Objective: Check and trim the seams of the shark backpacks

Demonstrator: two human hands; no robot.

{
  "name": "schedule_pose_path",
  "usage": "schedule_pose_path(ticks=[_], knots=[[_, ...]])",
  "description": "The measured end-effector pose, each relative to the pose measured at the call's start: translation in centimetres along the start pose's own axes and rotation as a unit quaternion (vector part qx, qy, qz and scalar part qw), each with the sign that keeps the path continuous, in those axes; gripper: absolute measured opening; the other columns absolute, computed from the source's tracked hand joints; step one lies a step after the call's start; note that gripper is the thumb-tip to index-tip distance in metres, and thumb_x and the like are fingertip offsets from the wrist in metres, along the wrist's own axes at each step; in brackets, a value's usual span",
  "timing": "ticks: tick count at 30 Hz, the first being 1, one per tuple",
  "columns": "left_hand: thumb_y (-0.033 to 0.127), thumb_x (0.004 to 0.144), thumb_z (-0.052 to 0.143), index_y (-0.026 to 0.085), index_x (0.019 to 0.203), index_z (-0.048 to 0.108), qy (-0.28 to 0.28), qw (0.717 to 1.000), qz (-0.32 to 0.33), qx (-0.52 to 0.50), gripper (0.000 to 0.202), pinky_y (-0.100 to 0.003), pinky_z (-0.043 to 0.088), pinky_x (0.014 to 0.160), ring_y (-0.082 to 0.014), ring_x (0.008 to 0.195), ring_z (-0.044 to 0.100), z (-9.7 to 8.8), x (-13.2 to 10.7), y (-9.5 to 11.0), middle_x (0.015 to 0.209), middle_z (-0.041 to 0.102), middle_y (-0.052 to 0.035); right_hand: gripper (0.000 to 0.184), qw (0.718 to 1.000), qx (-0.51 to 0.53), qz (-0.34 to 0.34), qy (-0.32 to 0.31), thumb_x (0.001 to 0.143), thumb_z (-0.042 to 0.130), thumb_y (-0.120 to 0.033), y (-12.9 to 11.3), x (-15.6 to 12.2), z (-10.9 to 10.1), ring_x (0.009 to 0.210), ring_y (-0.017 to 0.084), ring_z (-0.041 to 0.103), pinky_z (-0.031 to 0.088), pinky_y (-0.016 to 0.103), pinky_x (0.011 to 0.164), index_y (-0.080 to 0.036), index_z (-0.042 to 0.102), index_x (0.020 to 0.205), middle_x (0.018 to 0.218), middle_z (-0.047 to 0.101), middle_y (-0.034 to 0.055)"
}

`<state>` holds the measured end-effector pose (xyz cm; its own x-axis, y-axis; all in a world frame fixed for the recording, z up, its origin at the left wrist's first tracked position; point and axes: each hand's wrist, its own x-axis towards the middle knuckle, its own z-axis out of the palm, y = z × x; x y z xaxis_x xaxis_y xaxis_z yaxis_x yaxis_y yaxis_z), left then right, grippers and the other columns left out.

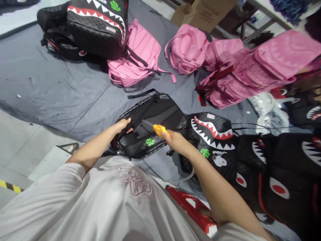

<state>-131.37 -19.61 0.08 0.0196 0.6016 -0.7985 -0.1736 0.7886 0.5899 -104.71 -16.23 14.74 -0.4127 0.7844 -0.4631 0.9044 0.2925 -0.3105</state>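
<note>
A black backpack [173, 108] lies flat on the grey cloth in front of me, its strap side up and a green print low on it. My left hand [122, 126] is closed on the backpack's left edge, thumb on top, by a shoulder strap. In my right hand [173, 139] is a yellow air blow gun [160, 130], held over the backpack's lower part. Its thin nozzle points left toward the panel, and a clear hose [184, 179] curves below my forearm. The fingers of my right hand are partly hidden.
Black backpacks with shark-mouth prints [213, 130] crowd the right side. Pink backpacks [136, 55] lie beyond, with a pink stack [263, 67] at far right. Another black backpack [97, 30] rests at the upper left. A cardboard box [213, 13] and a red object [190, 204] also show.
</note>
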Motion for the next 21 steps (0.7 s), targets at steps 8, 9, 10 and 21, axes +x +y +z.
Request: schedule_pose_path(ticks=[8,9,10,21], knots=[[0.053,0.090,0.061,0.033,0.149,0.043,0.157,0.880,0.231,0.384,0.064,-0.048,0.039,0.104,-0.0351,0.125,0.049,5.6,-3.7,-2.0,0.132,0.056,-0.0155,0.049,0.991,-0.063,0.110,0.037,0.101,0.033,-0.049,2.4,-1.1,-2.9,0.088,0.028,0.069,0.048,0.033,0.073,-0.013,0.065,0.107,0.092,0.072,0.0152],[0.052,0.090,0.062,0.036,0.151,0.041,0.180,0.836,0.261,0.449,0.066,-0.051,0.036,0.104,-0.0376,0.126,0.046,6.3,-3.9,-2.4,0.134,0.053,-0.0160,0.049,0.983,-0.087,0.149,0.066,0.102,0.033,-0.048,2.8,-1.4,-3.2,0.091,0.031,0.069,0.048,0.035,0.075,-0.011,0.064,0.111,0.094,0.072,0.0175],[0.050,0.091,0.060,0.036,0.151,0.039,0.197,0.799,0.279,0.495,0.065,-0.054,0.035,0.103,-0.0393,0.125,0.045,6.9,-4.0,-2.8,0.133,0.052,-0.0171,0.049,0.980,-0.094,0.161,0.068,0.102,0.034,-0.047,3.0,-1.7,-3.4,0.093,0.032,0.069,0.048,0.036,0.076,-0.010,0.064,0.113,0.096,0.072,0.0184],[0.051,0.095,0.050,0.020,0.157,0.029,0.168,0.726,0.384,0.546,0.072,-0.051,0.030,0.114,-0.0372,0.144,0.028,9.3,-7.3,-3.5,0.161,0.026,-0.0190,0.048,0.982,-0.073,0.175,0.016,0.101,0.038,-0.049,7.8,-3.8,-4.9,0.093,0.029,0.068,0.046,0.032,0.076,-0.012,0.068,0.108,0.099,0.073,0.0178]])
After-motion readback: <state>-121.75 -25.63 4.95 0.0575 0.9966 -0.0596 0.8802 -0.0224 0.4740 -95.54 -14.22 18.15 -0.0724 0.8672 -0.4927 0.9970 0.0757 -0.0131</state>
